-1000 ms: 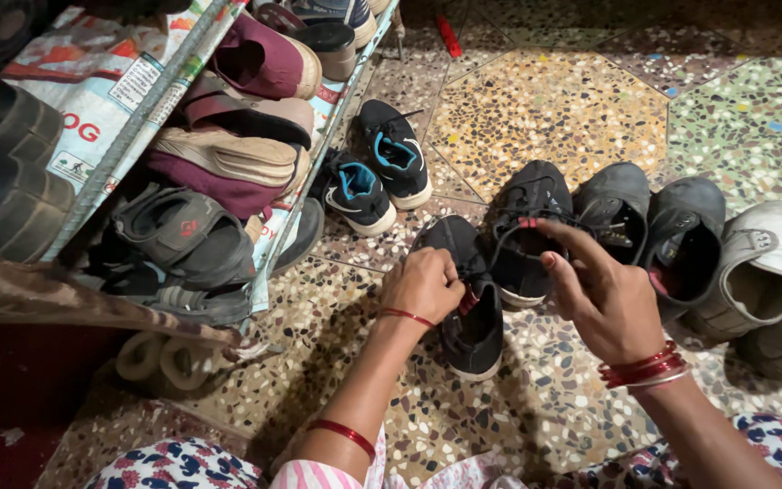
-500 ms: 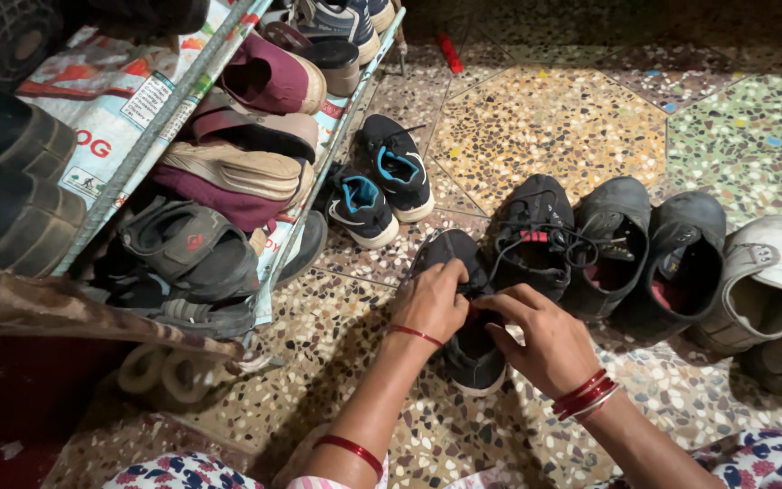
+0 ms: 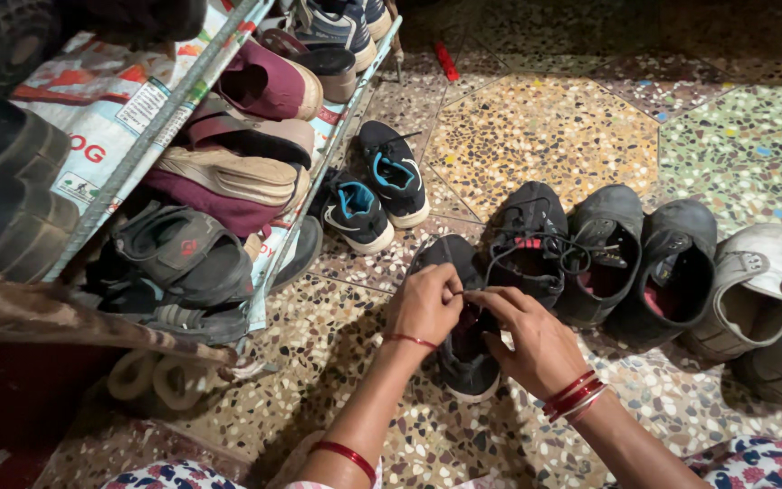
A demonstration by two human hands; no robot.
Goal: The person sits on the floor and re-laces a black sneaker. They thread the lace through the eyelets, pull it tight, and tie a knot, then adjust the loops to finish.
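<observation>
Changing: both hands are closing in together over the black shoe (image 3: 465, 358) now, off its neighbour.
Left hand (image 3: 424, 306): pinching the lace (image 3: 460, 292).
Right hand (image 3: 536, 340): pinching it too.
Shoe: lying on the floor (image 3: 536, 136) under both hands.

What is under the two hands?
A black lace-up shoe lies under the left hand and right hand, on the speckled stone floor. Its toe and heel show; the fingers pinch a thin black lace. The hands cover its opening.

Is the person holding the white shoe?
No, both hands, left hand and right hand, work at the laces of a black shoe; the white shoe sits untouched.
</observation>
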